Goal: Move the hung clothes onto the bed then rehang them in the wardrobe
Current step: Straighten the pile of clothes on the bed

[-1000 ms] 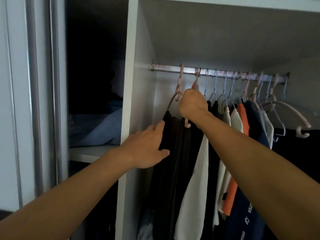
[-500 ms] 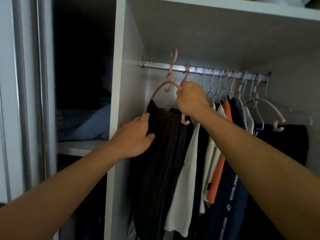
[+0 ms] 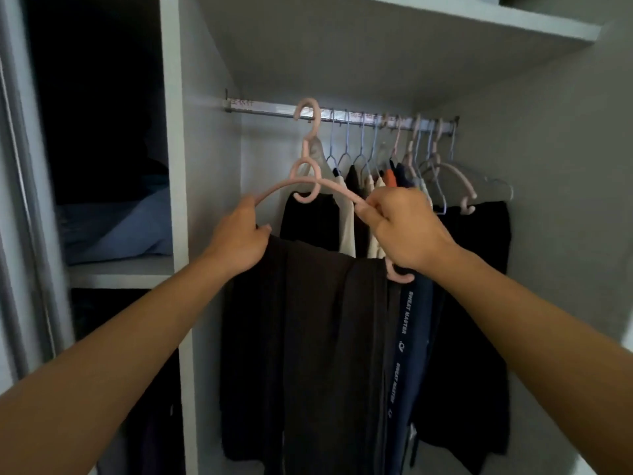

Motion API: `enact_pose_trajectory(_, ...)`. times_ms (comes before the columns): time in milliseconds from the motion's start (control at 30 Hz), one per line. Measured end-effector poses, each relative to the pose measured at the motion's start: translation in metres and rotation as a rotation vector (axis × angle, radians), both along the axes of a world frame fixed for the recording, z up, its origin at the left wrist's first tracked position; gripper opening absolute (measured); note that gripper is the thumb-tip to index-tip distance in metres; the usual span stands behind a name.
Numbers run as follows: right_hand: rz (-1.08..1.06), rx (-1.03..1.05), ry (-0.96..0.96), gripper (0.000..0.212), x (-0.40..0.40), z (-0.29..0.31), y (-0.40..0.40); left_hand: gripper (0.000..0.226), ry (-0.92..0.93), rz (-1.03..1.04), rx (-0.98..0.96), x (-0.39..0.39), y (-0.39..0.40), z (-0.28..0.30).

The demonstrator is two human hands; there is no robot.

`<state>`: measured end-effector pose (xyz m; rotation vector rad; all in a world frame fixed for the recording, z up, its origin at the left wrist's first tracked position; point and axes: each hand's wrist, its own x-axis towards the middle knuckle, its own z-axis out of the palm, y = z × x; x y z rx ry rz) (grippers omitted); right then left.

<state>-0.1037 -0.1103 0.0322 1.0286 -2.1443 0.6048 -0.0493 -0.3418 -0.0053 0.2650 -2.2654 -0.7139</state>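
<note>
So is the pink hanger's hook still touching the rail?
Cannot tell. In the head view the pink hanger has its hook overlapping the rail, but neither contact nor a gap shows plainly.

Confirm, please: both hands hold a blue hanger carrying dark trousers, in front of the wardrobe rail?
Not quite. The head view shows the hanger is pink, not blue. Left hand and right hand do hold it, with dark trousers, before the rail.

Dim, soft indoor light with wide-angle bending at the edges.
The left compartment of the white laminate wardrobe [image 3: 173,132] sinks into near-black shadow; the silver metal hanging rail [image 3: 260,108] catches a faint sheen; the grey sliding-door frame [image 3: 20,200] at far left blurs and curves.
</note>
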Motion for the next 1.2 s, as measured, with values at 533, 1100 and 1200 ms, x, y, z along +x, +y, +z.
enact_pose_trajectory(533, -0.156, -0.146, -0.168, 0.025, 0.145, -0.077, 0.131, 0.014, 0.004, -0.467, -0.062, 0.013, 0.061, -0.043)
enact_pose_trajectory(1100, -0.650, -0.486, -0.260, 0.014, 0.339, -0.101, 0.304, 0.020, 0.123, -1.045, 0.267, 0.147, 0.275, -0.052)
enact_pose_trajectory(1200, -0.736, -0.578, -0.267, 0.013, 0.384, -0.112, 0.336, 0.020, 0.095, -1.118, 0.281, 0.182, 0.324, -0.052)
